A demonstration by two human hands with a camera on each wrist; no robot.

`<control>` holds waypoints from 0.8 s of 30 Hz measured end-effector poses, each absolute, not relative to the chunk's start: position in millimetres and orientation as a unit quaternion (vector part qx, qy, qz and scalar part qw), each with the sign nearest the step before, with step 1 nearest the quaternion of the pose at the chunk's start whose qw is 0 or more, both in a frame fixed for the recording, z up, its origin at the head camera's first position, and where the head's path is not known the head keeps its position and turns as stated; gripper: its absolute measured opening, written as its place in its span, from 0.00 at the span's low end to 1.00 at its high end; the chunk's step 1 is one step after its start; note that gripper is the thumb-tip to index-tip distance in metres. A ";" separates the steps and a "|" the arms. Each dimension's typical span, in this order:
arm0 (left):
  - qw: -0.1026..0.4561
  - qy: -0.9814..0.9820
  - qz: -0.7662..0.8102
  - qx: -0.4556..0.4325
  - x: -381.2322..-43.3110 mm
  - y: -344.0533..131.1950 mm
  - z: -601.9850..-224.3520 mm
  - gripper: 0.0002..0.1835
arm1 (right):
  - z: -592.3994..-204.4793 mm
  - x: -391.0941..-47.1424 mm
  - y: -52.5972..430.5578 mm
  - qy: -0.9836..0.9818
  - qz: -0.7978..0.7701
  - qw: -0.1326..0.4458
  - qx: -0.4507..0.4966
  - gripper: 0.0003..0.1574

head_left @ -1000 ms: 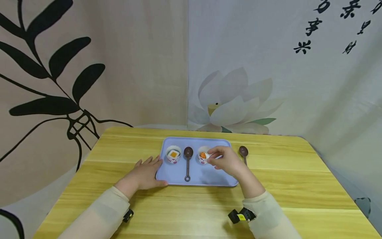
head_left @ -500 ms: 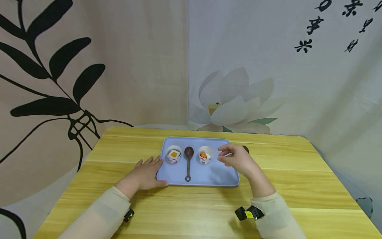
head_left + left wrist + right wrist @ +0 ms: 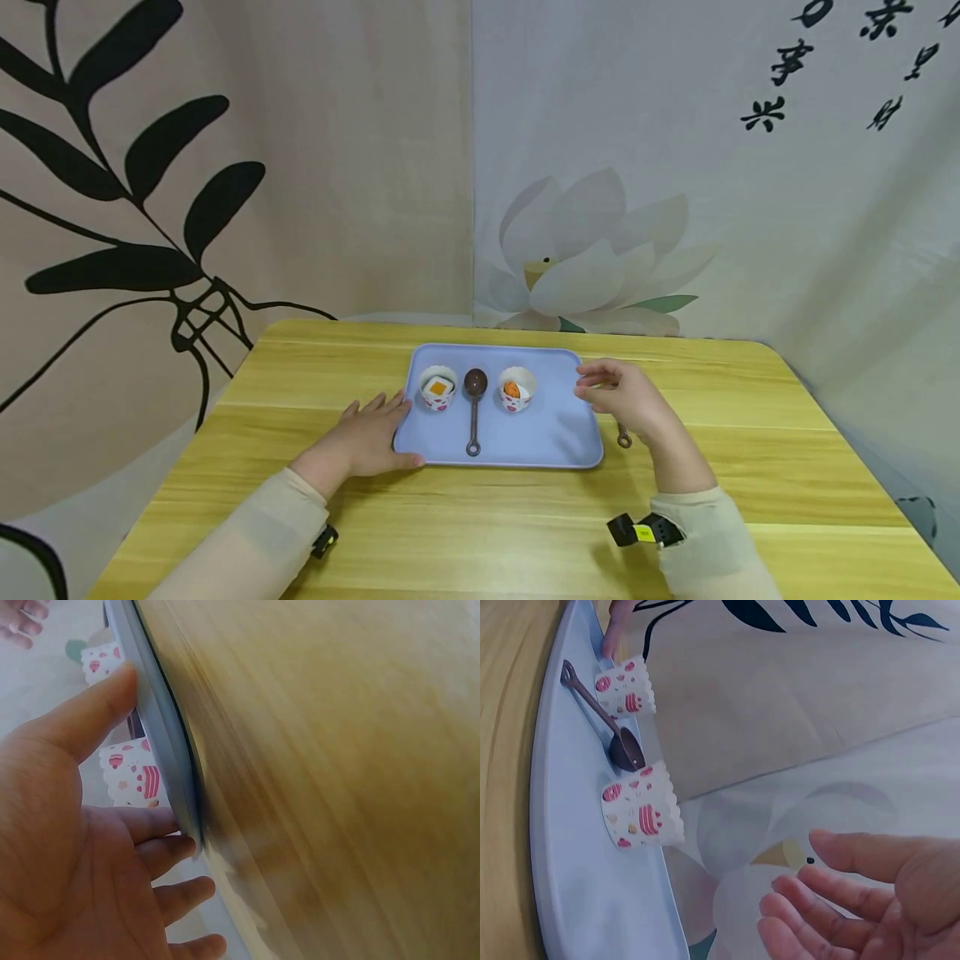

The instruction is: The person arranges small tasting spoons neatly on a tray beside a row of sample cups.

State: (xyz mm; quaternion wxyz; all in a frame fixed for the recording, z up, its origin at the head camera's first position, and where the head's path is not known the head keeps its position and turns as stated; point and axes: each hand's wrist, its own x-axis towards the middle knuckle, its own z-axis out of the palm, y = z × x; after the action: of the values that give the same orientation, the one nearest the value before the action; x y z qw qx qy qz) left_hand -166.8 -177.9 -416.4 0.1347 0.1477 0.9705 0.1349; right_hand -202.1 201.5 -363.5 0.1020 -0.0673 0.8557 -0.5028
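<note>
Head view: left hand (image 3: pixel 363 440) has fingers spread against the tray (image 3: pixel 551 440) on the desk (image 3: pixel 465 529), probably steadying it; right hand (image 3: pixel 628 400) holds nothing, fingers loose. 2 cups (image 3: pixel 516 403) on the tray, spoon (image 3: pixel 475 408) between.

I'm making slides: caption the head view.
Left hand touches a blue tray bearing two patterned cups and a brown spoon; right hand hovers near the tray's right edge.

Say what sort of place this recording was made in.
Likely a small indoor tabletop set, screened off for filming, though the wider room is out of view. Printed cloth hangings stand close behind a wooden table, where a blue tray lies.
</note>
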 end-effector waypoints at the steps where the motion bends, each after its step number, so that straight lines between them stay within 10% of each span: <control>1: 0.134 0.971 0.135 0.147 -166.8 -178.0 -416.6 0.54 | -363.5 -202.0 203.3 0.855 -0.505 0.101 -0.067 0.24; 24: 0.130 0.971 0.135 0.150 -167.2 -178.6 -418.1 0.54 | -385.5 -214.3 234.8 0.859 -0.507 0.077 -0.011 0.24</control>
State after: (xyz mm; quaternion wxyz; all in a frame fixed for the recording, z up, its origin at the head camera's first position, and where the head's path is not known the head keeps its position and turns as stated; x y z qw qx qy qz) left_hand -167.2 -178.6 -418.1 0.1303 0.1496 0.9708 0.1352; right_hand -214.3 234.8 -385.5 0.0773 -0.0113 0.8585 -0.5068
